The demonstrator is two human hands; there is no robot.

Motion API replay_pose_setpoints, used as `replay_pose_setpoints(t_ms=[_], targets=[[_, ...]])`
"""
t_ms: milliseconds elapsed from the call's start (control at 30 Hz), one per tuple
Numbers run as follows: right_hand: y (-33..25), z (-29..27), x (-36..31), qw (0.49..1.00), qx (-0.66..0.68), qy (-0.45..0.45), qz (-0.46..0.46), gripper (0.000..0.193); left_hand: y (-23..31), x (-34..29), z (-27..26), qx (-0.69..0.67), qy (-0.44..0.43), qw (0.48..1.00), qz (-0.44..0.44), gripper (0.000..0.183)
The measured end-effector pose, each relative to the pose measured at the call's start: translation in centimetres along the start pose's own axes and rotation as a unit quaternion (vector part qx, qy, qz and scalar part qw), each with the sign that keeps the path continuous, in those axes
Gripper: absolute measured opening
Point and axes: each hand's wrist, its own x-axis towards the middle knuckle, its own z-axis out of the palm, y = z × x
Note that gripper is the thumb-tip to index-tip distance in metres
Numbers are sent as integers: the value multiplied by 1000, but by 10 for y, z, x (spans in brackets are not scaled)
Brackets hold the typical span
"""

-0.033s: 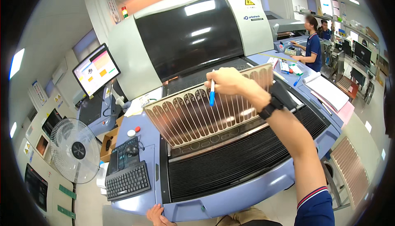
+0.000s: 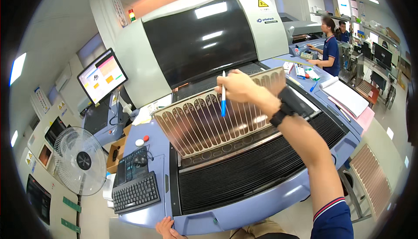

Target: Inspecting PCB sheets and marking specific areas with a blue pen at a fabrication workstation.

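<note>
A white marker pen with a blue cap (image 2: 224,104) is pinched in the curled fingers of my right hand (image 2: 237,86), its blue end down. That same hand sits at the upper edge of a copper-coloured panel (image 2: 204,128) with rows of long, round-ended strips. The panel leans upright at a slant, its lower edge over the dark machine bed. The fingers partly hide its top edge, so the grip on it is hard to see. Low in the view, my left hand (image 2: 165,227) has its fingers bunched around the machine's blue front edge (image 2: 196,223).
A ribbed black bed (image 2: 248,178) lies in front of the panel. Left are a keyboard (image 2: 136,192), a mouse (image 2: 140,158), a monitor (image 2: 102,74) and a fan (image 2: 80,160). An open notebook (image 2: 344,95) lies right. A co-worker (image 2: 331,49) stands farther back.
My right hand has shifted slightly left, with the pen standing more upright and its blue end a little lower. The panel's right end has moved slightly left. My left hand stays put.
</note>
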Motion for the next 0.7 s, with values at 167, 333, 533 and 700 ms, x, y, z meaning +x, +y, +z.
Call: replay_pose_setpoints(t_ms=[167,333,533,700], targets=[[-9,105,-21,948,-95,297,63,49,6,1,-9,-3,7,1000,-25,42],[-62,176,-121,978,143,-136,73,54,0,-6,-7,-10,-3,1000,-21,43],[-66,157,-140,984,126,-122,30,54,2,-1,-9,-8,-4,1000,-20,47],[-77,144,-161,989,80,-122,-11,57,3,-4,-6,21,-4,999,-27,37]])
